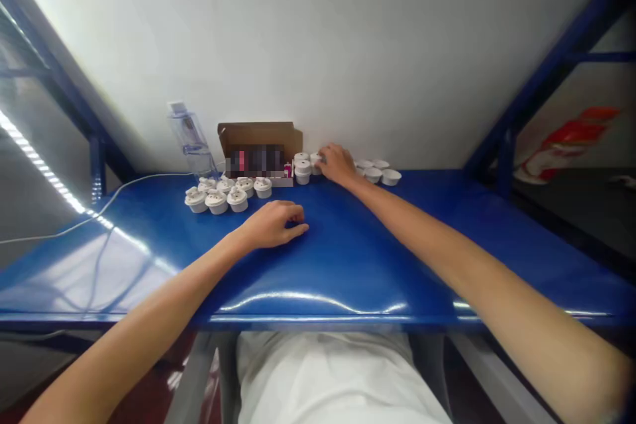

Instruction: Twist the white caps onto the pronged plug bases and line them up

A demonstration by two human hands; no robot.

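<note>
My left hand rests on the blue table, its fingers loosely bent and the thumb apart, with nothing in it. Just beyond it stands a group of white round pieces with knobbly tops. My right hand reaches to the back of the table, its fingers bent at a white round cap. Part of that cap is hidden behind the fingers. Left of this hand are more white caps, including a stacked piece. To its right sit several shallow white cups.
An open cardboard box with blurred contents stands against the wall. A clear plastic bottle is left of it. A white cable crosses the table's left side. Blue frame posts rise at both sides.
</note>
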